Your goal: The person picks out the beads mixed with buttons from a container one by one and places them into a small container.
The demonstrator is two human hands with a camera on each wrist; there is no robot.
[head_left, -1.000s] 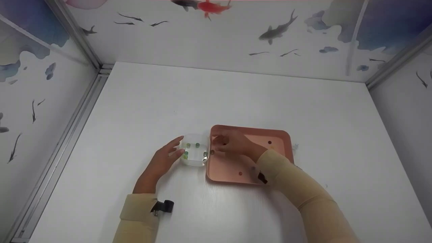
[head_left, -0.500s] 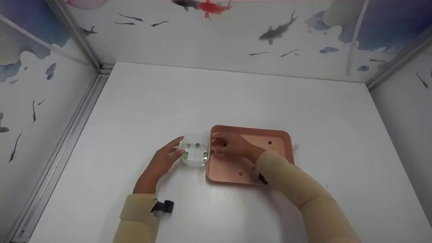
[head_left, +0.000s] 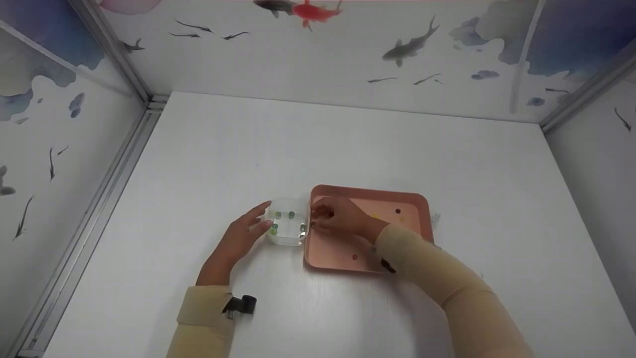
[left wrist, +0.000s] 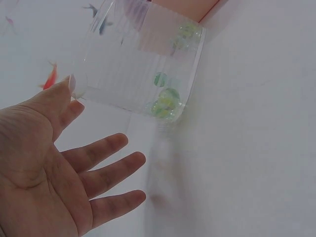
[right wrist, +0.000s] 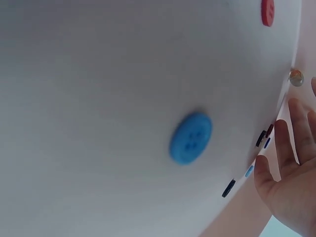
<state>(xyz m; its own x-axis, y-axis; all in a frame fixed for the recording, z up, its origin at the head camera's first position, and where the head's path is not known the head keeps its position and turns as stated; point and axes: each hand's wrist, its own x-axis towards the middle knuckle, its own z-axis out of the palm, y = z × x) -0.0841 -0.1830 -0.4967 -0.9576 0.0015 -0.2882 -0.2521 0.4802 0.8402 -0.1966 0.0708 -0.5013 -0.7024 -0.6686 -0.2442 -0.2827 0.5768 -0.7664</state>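
In the head view my left hand [head_left: 241,236] rests fingers and thumb against the left side of a clear plastic box [head_left: 287,241]. Several green and yellowish marbles [left wrist: 165,103] lie inside it. The left wrist view shows the thumb touching the box's edge and the other fingers spread. My right hand [head_left: 345,216] is inside the pink tray [head_left: 323,261] by its left wall, its fingertips bent beside a marble [head_left: 313,225]. Nothing is visible between those fingers; the tips are partly hidden. In the right wrist view a marble [right wrist: 296,77] sits close to the fingertips.
Around the tray floor lie a blue button [right wrist: 191,138], a red button [right wrist: 267,12], a dark button [head_left: 398,211] and other small buttons. A small pale clear thing [head_left: 436,218] is just beyond the tray's right edge. Printed panels stand behind and beside the white table [head_left: 248,139].
My right fingertips have shifted slightly at the tray's left wall, nearer the marble. The left hand and box stay put. A yellow spot beside the right wrist is now visible.
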